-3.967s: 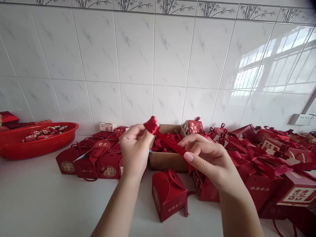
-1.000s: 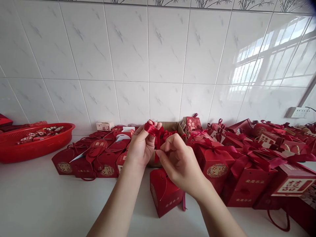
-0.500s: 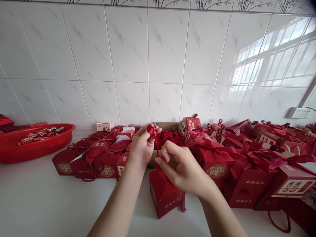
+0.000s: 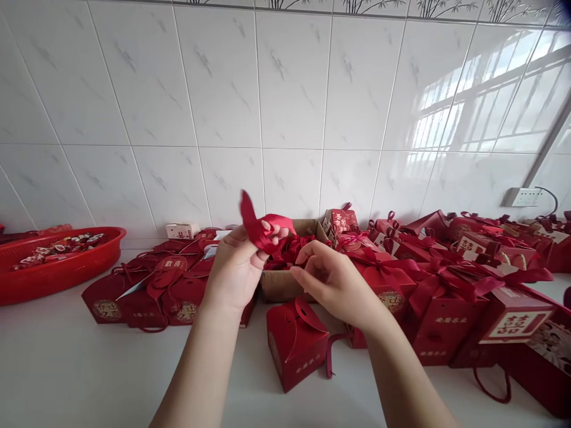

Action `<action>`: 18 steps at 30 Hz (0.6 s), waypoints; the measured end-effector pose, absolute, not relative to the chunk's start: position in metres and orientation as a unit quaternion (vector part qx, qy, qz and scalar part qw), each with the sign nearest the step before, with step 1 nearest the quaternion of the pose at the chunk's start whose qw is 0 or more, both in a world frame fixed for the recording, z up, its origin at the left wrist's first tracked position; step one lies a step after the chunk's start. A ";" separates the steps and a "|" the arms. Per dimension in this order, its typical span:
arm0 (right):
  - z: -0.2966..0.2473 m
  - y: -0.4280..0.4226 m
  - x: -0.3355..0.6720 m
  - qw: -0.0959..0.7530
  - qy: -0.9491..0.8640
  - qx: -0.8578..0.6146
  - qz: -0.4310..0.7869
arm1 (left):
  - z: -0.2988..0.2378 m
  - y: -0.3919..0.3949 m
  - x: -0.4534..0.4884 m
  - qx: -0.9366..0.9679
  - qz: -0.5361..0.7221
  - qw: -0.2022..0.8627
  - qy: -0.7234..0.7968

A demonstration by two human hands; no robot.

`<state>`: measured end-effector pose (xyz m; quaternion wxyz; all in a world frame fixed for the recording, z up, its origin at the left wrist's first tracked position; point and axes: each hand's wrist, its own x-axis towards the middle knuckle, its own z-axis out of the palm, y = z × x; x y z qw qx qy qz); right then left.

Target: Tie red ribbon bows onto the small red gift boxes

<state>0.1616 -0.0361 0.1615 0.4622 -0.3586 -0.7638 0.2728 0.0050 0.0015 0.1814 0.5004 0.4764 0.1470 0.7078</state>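
My left hand (image 4: 236, 267) pinches a red satin ribbon (image 4: 263, 233), one end of which sticks up above the fingers. To its right is my right hand (image 4: 336, 282), thumb and fingers loosely curled and apart, with nothing visible between them. Just below the hands stands a red gift box (image 4: 298, 351) with a rounded flap folded over its top. A thin dark red ribbon end (image 4: 330, 356) lies at its right side. Behind the hands, a cardboard box (image 4: 281, 286) holds a heap of red ribbons (image 4: 288, 252).
On the left sits a red plastic basin (image 4: 66, 273) with wrapped sweets (image 4: 62, 246). Red gift boxes (image 4: 190, 291) crowd the table left of centre. Many ribbon-tied boxes (image 4: 446, 321) fill the right. A tiled wall (image 4: 294, 107) rises behind, with a socket (image 4: 526, 197) at right.
The bunched ribbon in my left hand has loosened into a wider loop with a raised end. My right hand has let go of the hanging strand. The view has shifted slightly right.
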 end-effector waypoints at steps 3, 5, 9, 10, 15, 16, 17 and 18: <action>0.164 -0.035 0.167 0.492 -0.733 -0.369 0.291 | 0.184 -0.008 0.007 0.498 0.703 0.480 0.166; 0.165 -0.036 0.167 0.516 -0.714 -0.350 0.318 | 0.183 -0.011 0.010 0.511 0.703 0.459 0.183; 0.167 -0.038 0.165 0.552 -0.683 -0.310 0.365 | 0.179 -0.010 0.012 0.538 0.701 0.428 0.190; 0.167 -0.038 0.165 0.559 -0.677 -0.307 0.369 | 0.177 -0.010 0.012 0.550 0.692 0.427 0.190; 0.168 -0.039 0.163 0.578 -0.663 -0.293 0.374 | 0.174 -0.013 0.009 0.671 0.594 0.386 0.222; 0.169 -0.039 0.164 0.579 -0.663 -0.289 0.376 | 0.174 -0.015 0.009 0.689 0.576 0.373 0.234; 0.169 -0.039 0.164 0.581 -0.663 -0.287 0.376 | 0.175 -0.017 0.010 0.702 0.565 0.358 0.246; 0.170 -0.040 0.165 0.583 -0.662 -0.284 0.375 | 0.176 -0.019 0.011 0.713 0.556 0.340 0.259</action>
